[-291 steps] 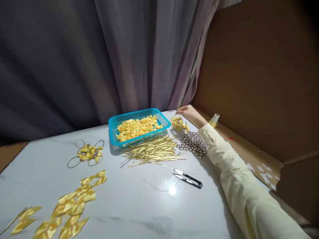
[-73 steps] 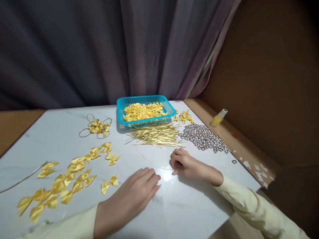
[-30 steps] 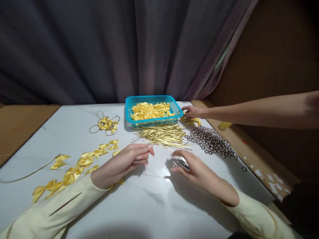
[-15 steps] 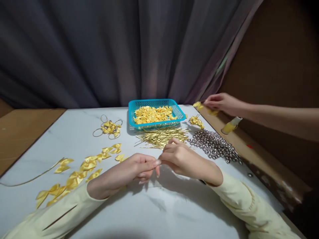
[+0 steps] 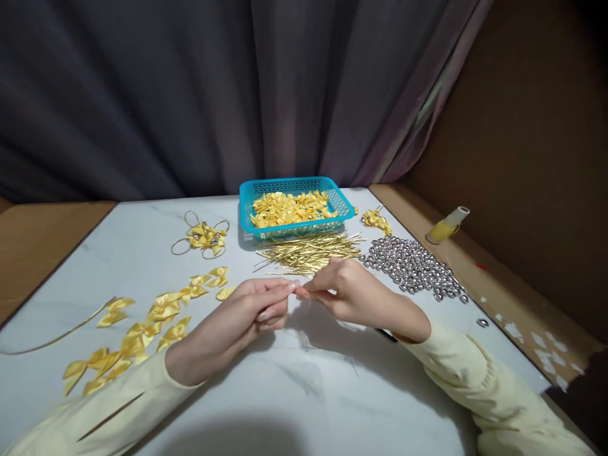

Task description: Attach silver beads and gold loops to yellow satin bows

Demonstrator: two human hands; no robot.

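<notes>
My left hand [image 5: 259,304] and my right hand [image 5: 349,288] meet over the middle of the white table [image 5: 332,405], fingertips touching. Both are closed in a pinch; whatever is between the fingers is too small or hidden to make out. Just beyond my right hand lies a pile of gold twist ties [image 5: 311,253]. Yellow satin bows [image 5: 164,307] are scattered to the left of my left hand, one of them [image 5: 115,311] beside a long gold tie [image 5: 71,335]. A heap of silver beads [image 5: 411,263] spreads to the right, with a single bead [image 5: 482,323] apart from it.
A blue plastic basket [image 5: 349,212] of yellow bows stands at the back. Bows with looped ties and beads [image 5: 208,237] lie back left, and another bunch [image 5: 377,221] back right. A spool with yellow ribbon [image 5: 446,226] and paper scraps [image 5: 541,345] are on the brown surface at right.
The other person's hand and arm, holding yellow bows at the right, have left the view. My hands stay together, fingers slightly shifted. The view has tilted a little.
</notes>
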